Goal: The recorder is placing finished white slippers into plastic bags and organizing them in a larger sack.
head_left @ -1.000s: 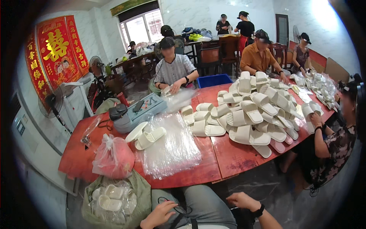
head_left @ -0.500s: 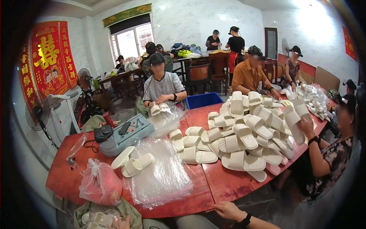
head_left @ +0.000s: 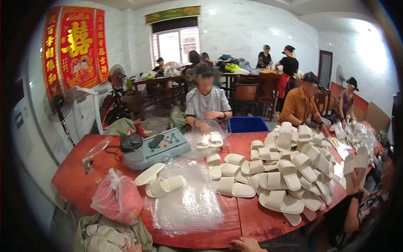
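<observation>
At the lower edge my left hand (head_left: 132, 245), fingers spread, is over white slippers (head_left: 107, 233) in clear bags. These slippers lie in an olive sack (head_left: 145, 235) beside the table. My right hand (head_left: 247, 244) rests by the table's near edge, fingers loosely stretched and nothing seen in them; its wrist is cut off. Before me lies a stack of clear plastic bags (head_left: 184, 210). One loose slipper (head_left: 165, 186) overlaps the stack's upper left corner, and another slipper (head_left: 150, 174) lies beside it.
A large slipper pile (head_left: 289, 174) covers the red table's (head_left: 224, 210) right side. A tied bag with pink contents (head_left: 117, 197) and a blue-grey sealing machine (head_left: 159, 147) stand at left. Across, a person (head_left: 208, 98) handles bagged slippers; another person (head_left: 378, 189) holds slippers at right.
The view has turned left and the scene has shifted rightward. My right hand shows less of its forearm. The person across has lowered the bagged slippers to the table.
</observation>
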Demonstrator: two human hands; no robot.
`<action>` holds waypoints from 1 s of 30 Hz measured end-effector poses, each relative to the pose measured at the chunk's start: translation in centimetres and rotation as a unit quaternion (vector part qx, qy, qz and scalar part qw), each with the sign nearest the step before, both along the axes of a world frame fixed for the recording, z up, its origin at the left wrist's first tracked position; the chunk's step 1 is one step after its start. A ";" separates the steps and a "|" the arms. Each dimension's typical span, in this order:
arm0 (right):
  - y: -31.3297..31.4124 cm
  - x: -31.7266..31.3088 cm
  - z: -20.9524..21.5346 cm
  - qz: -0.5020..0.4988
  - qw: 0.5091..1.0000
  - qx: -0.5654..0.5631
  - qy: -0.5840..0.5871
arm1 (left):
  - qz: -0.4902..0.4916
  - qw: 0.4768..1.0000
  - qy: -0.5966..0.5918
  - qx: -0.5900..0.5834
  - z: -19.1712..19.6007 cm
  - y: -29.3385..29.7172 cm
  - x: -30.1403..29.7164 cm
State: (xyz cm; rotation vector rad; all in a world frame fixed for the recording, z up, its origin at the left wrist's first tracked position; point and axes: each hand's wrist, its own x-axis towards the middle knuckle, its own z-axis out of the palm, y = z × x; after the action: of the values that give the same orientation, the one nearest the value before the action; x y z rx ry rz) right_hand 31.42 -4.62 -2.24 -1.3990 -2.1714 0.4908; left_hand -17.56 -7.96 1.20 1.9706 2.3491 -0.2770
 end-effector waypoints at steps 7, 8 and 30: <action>1.3 1.4 -3.6 -0.002 0.989 -0.055 -0.139 | -0.003 0.986 -0.093 0.139 -3.4 1.2 -2.8; 1.5 1.2 -3.4 -0.008 0.984 -0.066 -0.163 | 0.002 0.986 -0.099 0.135 -4.0 1.0 -3.6; 2.8 0.5 -1.7 0.006 0.971 -0.180 -0.157 | -0.044 0.972 -0.222 0.057 -1.5 -0.4 -5.5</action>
State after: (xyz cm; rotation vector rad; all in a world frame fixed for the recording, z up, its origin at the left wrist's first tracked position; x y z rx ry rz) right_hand 31.94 -1.78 -3.96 -1.7563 -2.4284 0.7402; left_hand -23.11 -8.37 -0.25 1.9355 2.0331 0.2774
